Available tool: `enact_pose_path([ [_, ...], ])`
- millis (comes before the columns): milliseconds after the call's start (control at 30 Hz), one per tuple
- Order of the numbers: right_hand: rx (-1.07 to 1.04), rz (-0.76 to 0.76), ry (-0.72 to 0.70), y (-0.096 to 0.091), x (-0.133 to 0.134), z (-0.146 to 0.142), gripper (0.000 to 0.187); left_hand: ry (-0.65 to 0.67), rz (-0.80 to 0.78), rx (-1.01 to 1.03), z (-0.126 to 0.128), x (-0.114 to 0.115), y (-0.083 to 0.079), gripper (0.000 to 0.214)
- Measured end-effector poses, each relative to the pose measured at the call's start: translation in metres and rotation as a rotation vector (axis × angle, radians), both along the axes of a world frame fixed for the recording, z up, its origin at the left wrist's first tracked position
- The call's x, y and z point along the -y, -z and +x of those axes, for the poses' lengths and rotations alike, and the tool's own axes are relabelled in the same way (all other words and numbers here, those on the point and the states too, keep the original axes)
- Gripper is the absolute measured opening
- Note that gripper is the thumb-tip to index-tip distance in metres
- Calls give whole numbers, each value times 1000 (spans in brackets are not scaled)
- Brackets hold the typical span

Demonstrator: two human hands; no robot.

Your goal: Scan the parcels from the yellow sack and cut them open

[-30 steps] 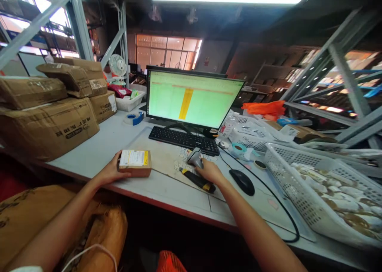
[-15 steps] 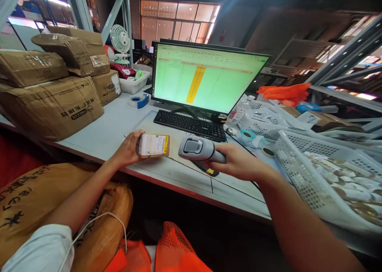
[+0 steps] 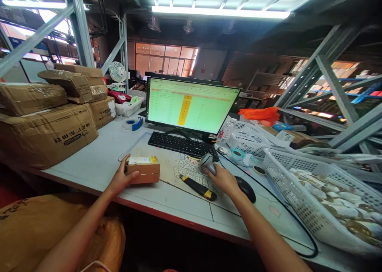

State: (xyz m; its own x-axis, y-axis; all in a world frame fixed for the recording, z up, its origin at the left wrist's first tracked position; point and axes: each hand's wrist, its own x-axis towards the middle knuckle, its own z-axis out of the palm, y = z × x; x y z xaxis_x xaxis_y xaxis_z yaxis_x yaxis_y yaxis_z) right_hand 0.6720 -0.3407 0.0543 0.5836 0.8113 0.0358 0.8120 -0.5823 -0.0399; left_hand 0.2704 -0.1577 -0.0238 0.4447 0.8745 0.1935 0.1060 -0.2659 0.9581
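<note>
My left hand (image 3: 121,177) is closed around the left end of a small cardboard box (image 3: 146,172), with a white and yellow label on its top face. The box is at the front of the desk. My right hand (image 3: 225,179) grips the handle of a grey barcode scanner (image 3: 208,164), its head tipped toward the keyboard (image 3: 182,144). Between the hands lies a black and yellow utility knife (image 3: 198,187) on the printed desk mat (image 3: 170,166). A black mouse (image 3: 245,189) sits just right of my right hand.
A monitor (image 3: 164,105) showing a spreadsheet stands behind the keyboard. Large cardboard boxes (image 3: 53,133) are stacked at the left. At right stands a white perforated basket (image 3: 301,208) of small packages. A tape dispenser (image 3: 133,123) and a black cable (image 3: 298,218) lie on the desk.
My view has tilted up. The labelled face of the box has turned from facing me to facing upward. The scanner has moved back toward the keyboard, uncovering the knife and mouse.
</note>
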Motion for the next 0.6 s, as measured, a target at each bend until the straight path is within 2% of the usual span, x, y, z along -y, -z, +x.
enact_pose_path([
  [100,27,-57,57,17,5,4,58,-7,-1,12,-1,-1,-3,98],
  [267,42,-103,54,28,6,1,62,26,49,62,-2,-2,-3,98],
  [433,19,-95,68,30,5,2,68,-8,346,25,-5,5,10,119],
  [600,39,-66,68,37,6,5,70,20,588,-35,-6,17,17,127],
])
